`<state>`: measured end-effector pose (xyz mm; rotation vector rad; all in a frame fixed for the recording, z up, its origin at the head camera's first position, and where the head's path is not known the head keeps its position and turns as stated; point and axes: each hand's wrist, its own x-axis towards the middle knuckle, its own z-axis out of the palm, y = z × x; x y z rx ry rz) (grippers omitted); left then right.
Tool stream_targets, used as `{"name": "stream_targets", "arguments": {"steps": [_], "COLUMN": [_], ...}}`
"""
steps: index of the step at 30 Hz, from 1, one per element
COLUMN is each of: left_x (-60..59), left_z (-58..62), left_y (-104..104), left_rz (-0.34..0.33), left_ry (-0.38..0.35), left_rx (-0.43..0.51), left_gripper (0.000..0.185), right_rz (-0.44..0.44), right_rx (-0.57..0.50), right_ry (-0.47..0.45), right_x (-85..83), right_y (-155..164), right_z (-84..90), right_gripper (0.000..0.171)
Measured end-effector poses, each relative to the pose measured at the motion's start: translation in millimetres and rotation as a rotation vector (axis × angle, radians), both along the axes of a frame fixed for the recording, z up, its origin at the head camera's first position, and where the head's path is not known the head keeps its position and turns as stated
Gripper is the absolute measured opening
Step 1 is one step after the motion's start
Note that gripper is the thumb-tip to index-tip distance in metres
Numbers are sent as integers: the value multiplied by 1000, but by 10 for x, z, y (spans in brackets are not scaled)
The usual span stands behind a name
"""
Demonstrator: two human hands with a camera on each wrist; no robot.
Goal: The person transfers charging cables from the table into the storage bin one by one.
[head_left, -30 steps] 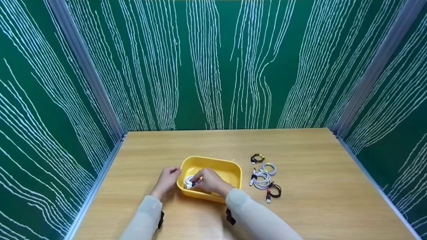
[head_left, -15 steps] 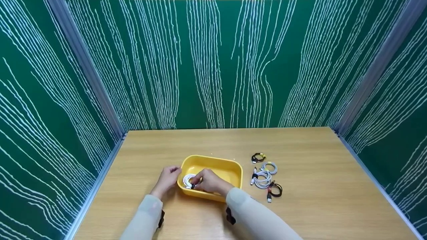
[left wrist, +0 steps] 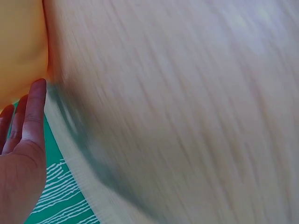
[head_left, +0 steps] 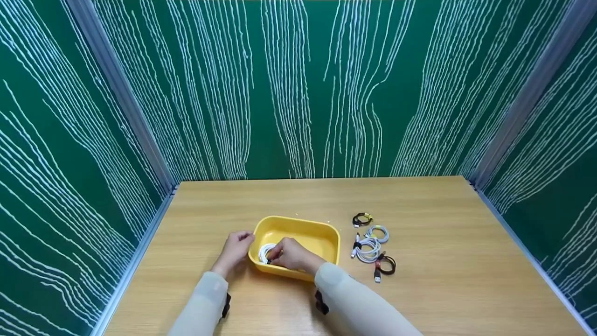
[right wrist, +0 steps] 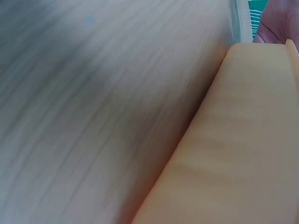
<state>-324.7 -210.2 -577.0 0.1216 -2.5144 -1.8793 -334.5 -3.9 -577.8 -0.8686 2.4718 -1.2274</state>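
In the head view, a yellow plastic bin (head_left: 305,227) stands on the wooden table. My right hand (head_left: 296,255) reaches over its near wall and pinches a coiled white cable (head_left: 266,252) at the bin's left end; the fingertips are partly hidden. My left hand (head_left: 237,248) is at the bin's left end, fingertips against the outside by the rim. The left wrist view shows the fingers (left wrist: 34,116) of that hand extended, touching the bin wall (left wrist: 23,46). From the right wrist, the bin's near outer wall (right wrist: 233,140) shows, while the right hand's fingers are out of sight.
Right of the bin lie several coiled cables: a black one with a yellow tie (head_left: 362,219), a grey one (head_left: 378,234), a white one with a black tie (head_left: 368,250) and a black USB cable (head_left: 386,266). Green panels (head_left: 280,93) with white lines surround the table (head_left: 224,200).
In the bin, the white cable's coil has shifted slightly and its connector end, visible earlier, is now mostly hidden by my right hand. The left hand stays at the bin's end.
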Motion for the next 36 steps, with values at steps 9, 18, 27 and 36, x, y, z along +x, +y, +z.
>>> {"name": "stream_targets", "arguments": {"steps": [9, 18, 27, 36], "left_x": [-11, -24, -38, -16], "left_z": [-24, -30, -34, 11], "left_y": [2, -6, -32, -11], "left_rz": [2, -6, -22, -18], "left_ry": [-13, 37, 20, -6], "left_rx": [37, -42, -56, -35], "left_gripper": [28, 28, 30, 27], "right_rz": [9, -7, 33, 24], "right_rx": [0, -95, -94, -95], "right_ry": [-62, -123, -43, -31], "right_x": [-10, -45, -73, -61], "right_y": [41, 96, 147, 251], "right_z": [-4, 90, 193, 290], "right_gripper": [17, 19, 20, 26]}}
